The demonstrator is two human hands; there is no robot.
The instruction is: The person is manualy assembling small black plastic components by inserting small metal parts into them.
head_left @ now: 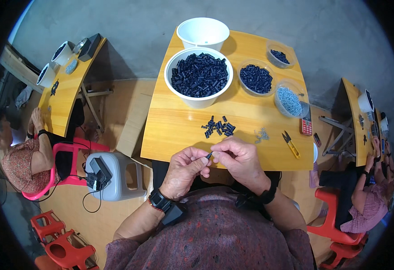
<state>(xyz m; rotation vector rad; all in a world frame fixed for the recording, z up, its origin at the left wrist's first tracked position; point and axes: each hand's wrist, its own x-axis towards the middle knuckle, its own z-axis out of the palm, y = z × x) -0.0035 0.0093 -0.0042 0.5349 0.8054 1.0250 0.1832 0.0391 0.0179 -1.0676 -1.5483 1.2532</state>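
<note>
My left hand and my right hand meet at the near edge of the yellow wooden table. Together their fingertips pinch one small black plastic piece. Just beyond the hands lies a loose pile of the same black pieces. To its right is a small heap of tiny metal springs. A large white bowl full of black pieces stands farther back.
An empty white bowl stands at the back; three clear tubs hold black pieces, smaller black parts and metal bits. Yellow snips and a red phone lie right. People sit at tables left and right. A grey stool stands left.
</note>
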